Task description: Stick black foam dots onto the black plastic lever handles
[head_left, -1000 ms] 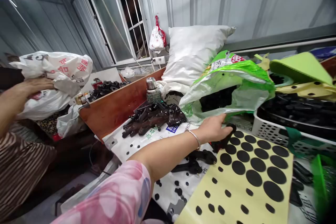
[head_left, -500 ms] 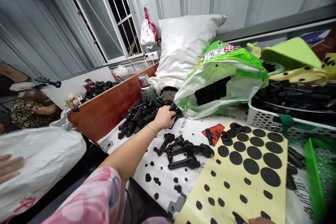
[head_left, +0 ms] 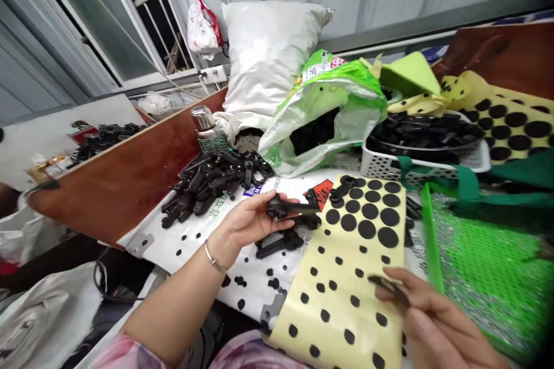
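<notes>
The left hand [head_left: 242, 225], with a thin bangle [head_left: 210, 256] at the wrist, is curled around a black plastic part [head_left: 289, 206], gripping its rounded end in the fingers while the long arm sticks out past the fingertips toward the right hand. The right hand [head_left: 433, 317], low at the right, pinches a thin dark strip [head_left: 389, 285] between thumb and fingers; what the strip is made of is too blurred to tell. Under and between the hands lies a pale yellow sheet [head_left: 341, 277] printed with black round dots, and the right hand is just over its edge. Just below the left hand, a few loose black parts [head_left: 279, 242] rest on a white sheet with black spots [head_left: 203, 253]. Beyond the left hand sits a heap of the same black parts [head_left: 212, 184], beside a steel flask [head_left: 205, 130] and a reddish wooden board [head_left: 116, 173]. Further on from the right hand, a white plastic basket [head_left: 415, 161] is filled with more black parts, and a green mesh bag [head_left: 489, 277] lies close by the right hand. A green-and-white sack [head_left: 324, 115] slumps behind everything, showing black contents.
</notes>
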The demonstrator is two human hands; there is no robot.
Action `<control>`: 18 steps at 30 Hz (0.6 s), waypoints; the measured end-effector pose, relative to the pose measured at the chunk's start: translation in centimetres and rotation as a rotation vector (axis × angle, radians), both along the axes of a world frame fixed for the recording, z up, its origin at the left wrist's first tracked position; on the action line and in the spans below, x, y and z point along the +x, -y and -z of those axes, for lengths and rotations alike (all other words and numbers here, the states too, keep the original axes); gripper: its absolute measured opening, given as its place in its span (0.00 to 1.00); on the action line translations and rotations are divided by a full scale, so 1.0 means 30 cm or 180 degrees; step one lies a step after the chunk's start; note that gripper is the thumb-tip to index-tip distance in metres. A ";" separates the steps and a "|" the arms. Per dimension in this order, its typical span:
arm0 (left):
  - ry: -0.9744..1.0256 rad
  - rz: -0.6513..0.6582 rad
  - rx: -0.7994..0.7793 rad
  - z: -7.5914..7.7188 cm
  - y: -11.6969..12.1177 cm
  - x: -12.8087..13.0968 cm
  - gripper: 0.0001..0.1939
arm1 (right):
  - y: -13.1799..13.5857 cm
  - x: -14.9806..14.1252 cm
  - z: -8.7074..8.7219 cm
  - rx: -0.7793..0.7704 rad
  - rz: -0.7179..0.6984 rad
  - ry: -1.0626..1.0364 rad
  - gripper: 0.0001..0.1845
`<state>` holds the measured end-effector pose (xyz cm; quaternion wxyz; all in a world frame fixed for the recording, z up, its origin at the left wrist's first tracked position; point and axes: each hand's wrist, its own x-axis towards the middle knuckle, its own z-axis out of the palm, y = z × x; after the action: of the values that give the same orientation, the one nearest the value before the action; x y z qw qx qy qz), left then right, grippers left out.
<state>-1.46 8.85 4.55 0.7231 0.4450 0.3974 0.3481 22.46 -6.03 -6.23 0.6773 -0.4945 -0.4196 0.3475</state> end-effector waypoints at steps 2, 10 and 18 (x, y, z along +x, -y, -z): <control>0.0799 0.0234 -0.0817 0.012 0.057 0.037 0.11 | -0.015 -0.016 -0.067 0.0138 -0.0042 0.0116 0.10; 0.1059 0.0659 -0.1559 0.058 0.159 0.137 0.15 | -0.075 -0.081 -0.148 0.0237 -0.0231 0.0620 0.27; 0.1333 0.0086 -0.0043 0.098 0.233 0.186 0.26 | -0.093 -0.148 -0.123 -0.0327 -0.0127 -0.0854 0.24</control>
<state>4.13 1.87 1.61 0.7975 0.3633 0.2347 0.4206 18.02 -3.22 -2.54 0.6940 -0.4692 -0.3166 0.4449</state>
